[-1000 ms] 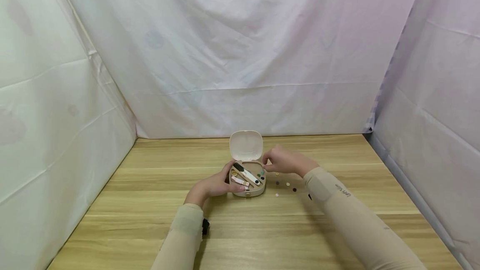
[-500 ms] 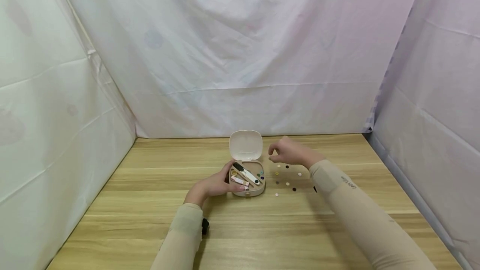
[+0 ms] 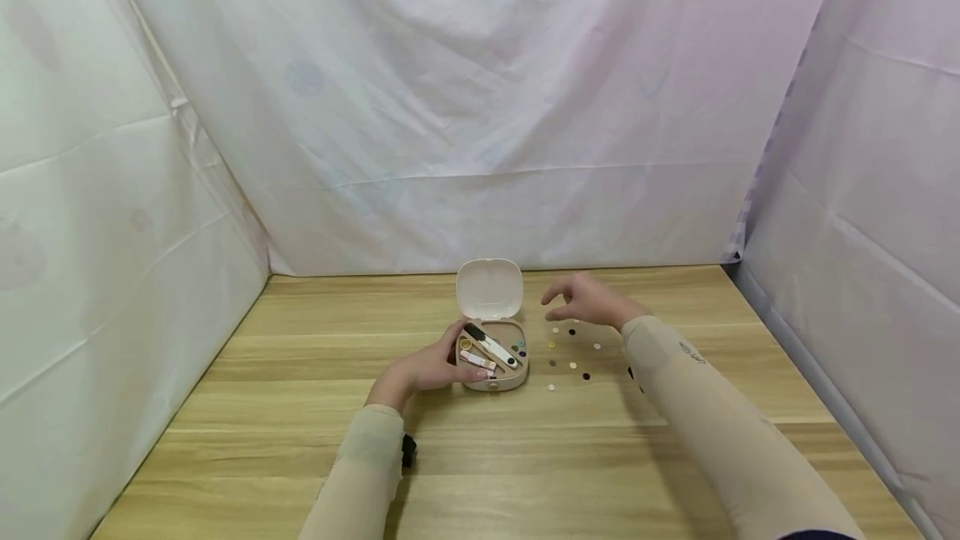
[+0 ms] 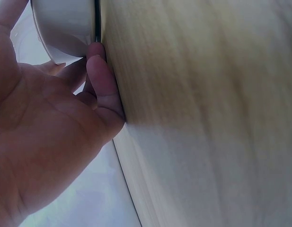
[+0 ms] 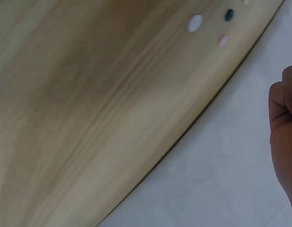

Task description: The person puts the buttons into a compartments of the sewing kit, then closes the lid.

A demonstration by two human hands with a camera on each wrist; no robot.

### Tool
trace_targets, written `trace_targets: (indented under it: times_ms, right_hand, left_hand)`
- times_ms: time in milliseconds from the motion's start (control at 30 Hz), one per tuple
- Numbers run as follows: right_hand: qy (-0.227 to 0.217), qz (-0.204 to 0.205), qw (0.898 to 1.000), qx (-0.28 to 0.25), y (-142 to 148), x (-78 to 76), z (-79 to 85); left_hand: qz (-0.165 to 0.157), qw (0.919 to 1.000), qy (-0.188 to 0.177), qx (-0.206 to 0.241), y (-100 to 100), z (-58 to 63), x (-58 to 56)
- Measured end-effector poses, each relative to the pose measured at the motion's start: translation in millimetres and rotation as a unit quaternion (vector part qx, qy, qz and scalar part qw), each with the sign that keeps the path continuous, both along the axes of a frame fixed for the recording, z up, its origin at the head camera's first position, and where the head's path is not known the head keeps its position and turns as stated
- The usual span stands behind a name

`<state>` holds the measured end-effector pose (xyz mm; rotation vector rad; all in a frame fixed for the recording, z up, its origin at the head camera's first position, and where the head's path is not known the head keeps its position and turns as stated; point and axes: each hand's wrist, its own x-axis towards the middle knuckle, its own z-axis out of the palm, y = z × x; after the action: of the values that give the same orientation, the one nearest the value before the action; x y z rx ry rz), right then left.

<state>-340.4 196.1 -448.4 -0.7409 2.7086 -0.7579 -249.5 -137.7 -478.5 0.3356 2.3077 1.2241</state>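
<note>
A small cream sewing box stands on the table with its lid tipped up at the back. My left hand grips its left side, thumb over the front rim; in the left wrist view, fingers bend against the box wall. Inside lie a black-and-white tool, a yellow ring, a pink-and-white strip and several dark and teal buttons. Right of the box, my right hand hovers above the table, thumb and fingers apart, nothing visible between them.
Loose buttons of several colours, among them a yellow button and a black button, are scattered right of the box. The wood table meets white cloth at the back and sides.
My right hand has drawn away from the box's right compartment, up and to the right, and its fingers have spread. Left hand and box stay in place.
</note>
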Motion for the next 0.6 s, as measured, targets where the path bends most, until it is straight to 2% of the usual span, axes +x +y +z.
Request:
trace_targets:
  times_ms: [133, 367, 600]
  right_hand:
    - [-0.015, -0.008, 1.000, 0.017, 8, -2.4, -11.8]
    - [-0.037, -0.019, 0.999, 0.015, 17, -0.4, -26.0]
    - [-0.056, -0.026, 0.998, -0.019, 22, 2.0, -39.0]
  left_hand:
    - [-0.001, 1.0000, -0.003, -0.004, -1, 0.1, 0.8]
    - [-0.002, 1.0000, 0.003, 0.000, -2, -2.6, -0.2]
    - [0.000, 1.0000, -0.002, -0.008, -2, -1.5, 1.0]
